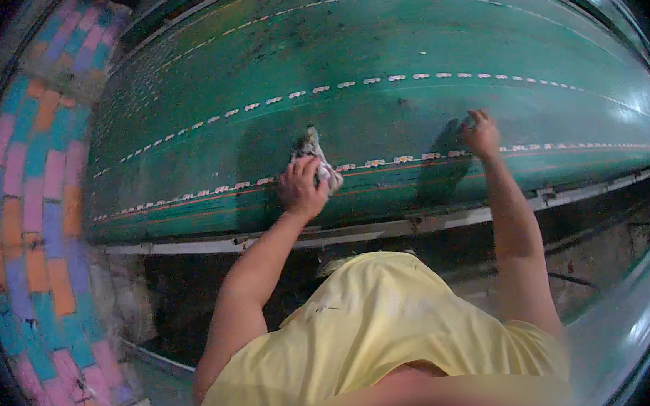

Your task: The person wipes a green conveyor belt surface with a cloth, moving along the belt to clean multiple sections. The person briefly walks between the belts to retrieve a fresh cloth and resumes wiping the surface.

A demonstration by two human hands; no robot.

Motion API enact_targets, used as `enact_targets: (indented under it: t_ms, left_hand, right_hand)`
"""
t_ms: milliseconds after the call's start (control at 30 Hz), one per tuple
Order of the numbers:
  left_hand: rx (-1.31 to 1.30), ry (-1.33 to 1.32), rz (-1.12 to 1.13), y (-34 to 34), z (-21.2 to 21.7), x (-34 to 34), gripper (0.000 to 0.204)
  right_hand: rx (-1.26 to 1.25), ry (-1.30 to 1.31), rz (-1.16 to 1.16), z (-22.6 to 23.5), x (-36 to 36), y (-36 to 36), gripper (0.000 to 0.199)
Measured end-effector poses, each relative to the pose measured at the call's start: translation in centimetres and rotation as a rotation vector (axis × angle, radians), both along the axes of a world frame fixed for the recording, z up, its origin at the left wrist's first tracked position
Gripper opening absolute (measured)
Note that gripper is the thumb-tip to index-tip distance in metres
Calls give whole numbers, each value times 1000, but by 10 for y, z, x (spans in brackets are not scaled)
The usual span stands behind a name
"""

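- Left hand (pixel 302 188) has its fingers clamped on a crumpled rag (pixel 313 154), pressed to the green surface (pixel 403 34).
- Right hand (pixel 481 133), at three o'clock from the rag, rests on it, fingers together.
- Multicoloured brick paving (pixel 31 198) lies at nine o'clock.

belt (pixel 373 44): green, glossy, scuffed | rag (pixel 313 154): crumpled cloth | shirt (pixel 367 331): matt fabric

Left hand (pixel 302 187) grips a crumpled grey-white rag (pixel 313 156), pressed against the wide green belt (pixel 373 44) — a stained surface crossed by rows of pale dashes. Right hand (pixel 481 133) rests flat on the belt, well apart. Coloured paving (pixel 30 190) at left.
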State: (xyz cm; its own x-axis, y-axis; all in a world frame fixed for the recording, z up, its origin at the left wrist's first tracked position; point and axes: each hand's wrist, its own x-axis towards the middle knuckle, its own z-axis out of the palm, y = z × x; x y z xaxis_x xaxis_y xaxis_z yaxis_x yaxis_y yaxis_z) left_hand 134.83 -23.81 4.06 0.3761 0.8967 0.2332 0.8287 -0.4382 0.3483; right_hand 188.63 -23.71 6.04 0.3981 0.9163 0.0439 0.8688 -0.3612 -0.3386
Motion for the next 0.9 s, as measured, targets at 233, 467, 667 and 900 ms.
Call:
enact_targets:
  t_ms: [233,467,667,900]
  left_hand:
    - [98,63,153,46,11,66,57]
    - [127,138,43,254,-12,68,54]
    - [263,235,-111,457,-28,82,51]
    - [281,315,-33,595,-32,87,44]
  right_hand:
    - [23,-310,-172,-56,30,17,60]
    - [32,-327,-150,-34,15,17,57]
    - [52,-382,-117,-37,28,8,57]
    - [66,-322,-109,-28,19,8,56]
